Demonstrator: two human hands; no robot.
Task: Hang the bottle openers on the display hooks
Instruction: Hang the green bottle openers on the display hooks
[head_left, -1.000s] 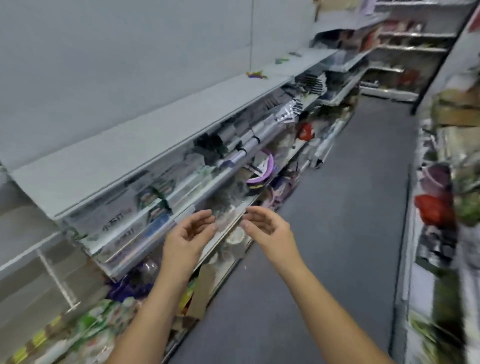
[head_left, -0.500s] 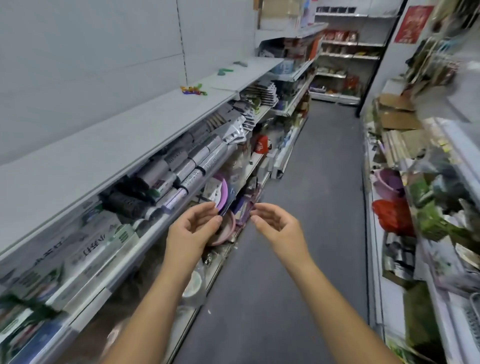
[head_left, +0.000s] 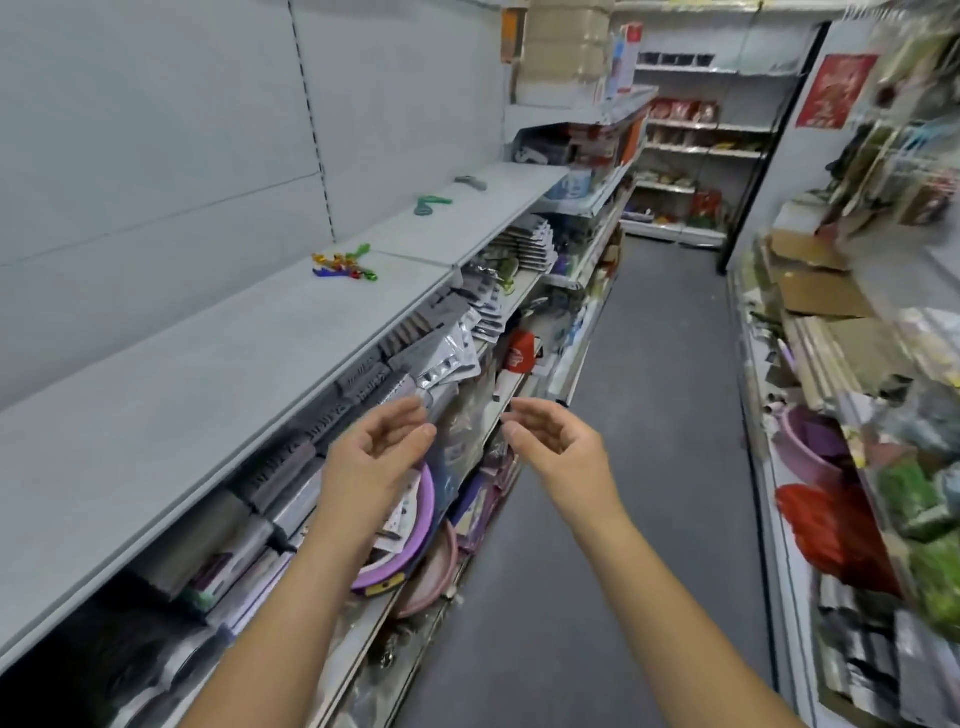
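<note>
Left hand (head_left: 374, 457) and right hand (head_left: 556, 441) are held out empty, fingers loosely curved, so the fetching step seems in hand: the colourful bottle openers (head_left: 344, 266) lie well ahead on the grey shelf (head_left: 208, 374), calling for a forward reach to grip one

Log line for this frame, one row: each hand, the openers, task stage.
left hand: holds nothing | right hand: holds nothing | openers: piled on top shelf, untouched | stage: before pickup
</note>
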